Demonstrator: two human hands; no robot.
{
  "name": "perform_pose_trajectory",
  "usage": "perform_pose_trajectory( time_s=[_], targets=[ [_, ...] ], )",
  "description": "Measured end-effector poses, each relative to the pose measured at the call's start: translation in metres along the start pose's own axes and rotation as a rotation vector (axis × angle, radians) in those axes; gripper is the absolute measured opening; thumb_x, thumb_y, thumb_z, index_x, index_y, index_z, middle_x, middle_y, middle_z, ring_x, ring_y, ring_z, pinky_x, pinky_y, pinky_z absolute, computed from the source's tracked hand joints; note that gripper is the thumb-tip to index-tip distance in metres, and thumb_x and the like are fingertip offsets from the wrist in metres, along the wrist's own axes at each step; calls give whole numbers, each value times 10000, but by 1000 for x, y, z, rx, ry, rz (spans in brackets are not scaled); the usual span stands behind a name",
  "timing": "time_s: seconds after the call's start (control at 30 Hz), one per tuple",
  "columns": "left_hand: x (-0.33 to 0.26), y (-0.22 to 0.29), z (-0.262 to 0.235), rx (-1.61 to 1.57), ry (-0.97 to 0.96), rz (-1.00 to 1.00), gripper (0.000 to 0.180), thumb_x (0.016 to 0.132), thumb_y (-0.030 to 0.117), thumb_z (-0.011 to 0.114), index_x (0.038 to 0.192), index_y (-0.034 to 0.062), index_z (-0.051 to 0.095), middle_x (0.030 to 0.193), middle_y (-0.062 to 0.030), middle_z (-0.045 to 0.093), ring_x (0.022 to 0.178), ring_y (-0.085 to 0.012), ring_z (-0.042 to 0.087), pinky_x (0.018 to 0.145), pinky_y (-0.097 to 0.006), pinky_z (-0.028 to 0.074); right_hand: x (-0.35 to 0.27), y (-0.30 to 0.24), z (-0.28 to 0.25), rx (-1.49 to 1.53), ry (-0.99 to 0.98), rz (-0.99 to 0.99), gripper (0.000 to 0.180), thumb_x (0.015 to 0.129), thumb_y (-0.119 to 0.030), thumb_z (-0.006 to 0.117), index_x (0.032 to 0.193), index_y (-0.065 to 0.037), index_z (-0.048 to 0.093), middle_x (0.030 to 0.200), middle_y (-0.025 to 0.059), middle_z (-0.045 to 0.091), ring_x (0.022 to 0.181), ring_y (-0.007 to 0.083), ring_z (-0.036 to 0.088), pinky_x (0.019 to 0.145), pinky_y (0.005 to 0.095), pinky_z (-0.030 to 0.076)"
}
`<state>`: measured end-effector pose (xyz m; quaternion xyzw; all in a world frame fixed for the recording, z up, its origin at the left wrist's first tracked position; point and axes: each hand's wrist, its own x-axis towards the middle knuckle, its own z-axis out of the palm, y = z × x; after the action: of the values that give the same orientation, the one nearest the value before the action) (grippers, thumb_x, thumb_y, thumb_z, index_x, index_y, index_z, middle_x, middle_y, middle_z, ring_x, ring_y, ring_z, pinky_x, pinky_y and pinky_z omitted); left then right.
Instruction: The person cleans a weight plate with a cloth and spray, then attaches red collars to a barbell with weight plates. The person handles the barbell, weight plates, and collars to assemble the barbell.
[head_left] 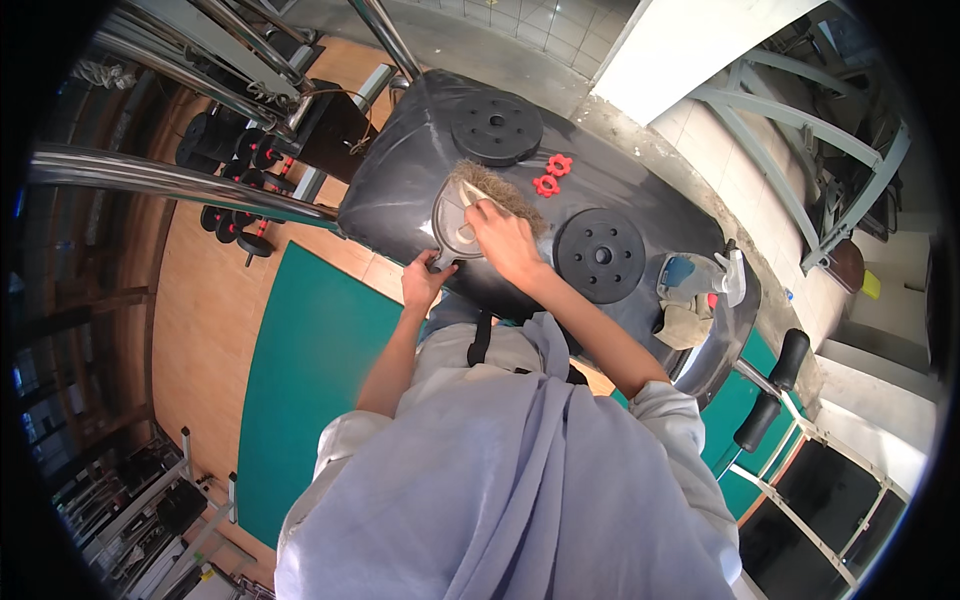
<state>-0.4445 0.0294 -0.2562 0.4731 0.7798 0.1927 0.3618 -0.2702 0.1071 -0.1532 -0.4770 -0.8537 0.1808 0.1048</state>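
My left hand (424, 282) is closed on the short handle of a grey dustpan (449, 213), which rests on a black padded bench (395, 185). Over the pan, my right hand (503, 240) grips the pale handle of a hand brush (505, 192). Its shaggy brown bristles fan out along the pan's far right side, against the black padding. Beyond the brush lies a black weight plate (496, 130); a second weight plate (599, 256) is just right of my right hand. Two red star-shaped collar nuts (552, 176) sit between the plates.
At the bench's right end are a clear spray bottle (690, 277) and a beige cloth (684, 325). Chrome bars (180, 180) cross at left, above dumbbells (240, 228). A green mat (310, 370) covers floor at lower left. A white pillar (700, 55) stands behind.
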Motion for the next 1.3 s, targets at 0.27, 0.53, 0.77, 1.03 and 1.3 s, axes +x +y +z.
perform_pose_trajectory(
  time_s=[0.27,0.53,0.77,1.03,1.3],
  targets=[
    [2,-4,21,-243,-158,78,752,608,173,861,1227,-15,478,1079,-149,630,945,-190,615,848,-322,493,-4,4,69,-197,48,-204,415,717,-166,673,1112,-103,560,1297,119,478,1296,292,374,1027,430,368],
    [-4,6,11,-121,70,267,814,665,225,806,1292,-44,363,1148,-190,472,1079,-311,483,951,-381,396,-163,74,12,565,899,653,408,734,-148,749,980,-30,445,938,88,449,883,224,470,841,315,380],
    [-16,88,21,-345,-65,589,439,759,20,641,1169,18,486,1053,-130,553,1032,-274,540,925,-356,411,-254,192,-70,350,1258,825,929,616,-296,863,1277,-5,279,1283,160,304,1174,294,382,1004,425,314],
    [-5,142,95,-3,-510,711,717,716,95,692,1335,-4,343,1307,-176,371,1196,-344,442,1014,-375,378,-188,216,-148,904,587,521,299,818,-21,554,1116,-1,581,1153,140,608,1017,172,568,835,279,449],
    [-2,126,110,123,-536,708,868,721,145,713,1422,4,222,1399,-163,309,1275,-338,378,1040,-367,362,-188,142,-119,724,196,487,180,744,-189,598,818,-42,671,714,83,665,592,196,603,589,298,462]
  ],
)
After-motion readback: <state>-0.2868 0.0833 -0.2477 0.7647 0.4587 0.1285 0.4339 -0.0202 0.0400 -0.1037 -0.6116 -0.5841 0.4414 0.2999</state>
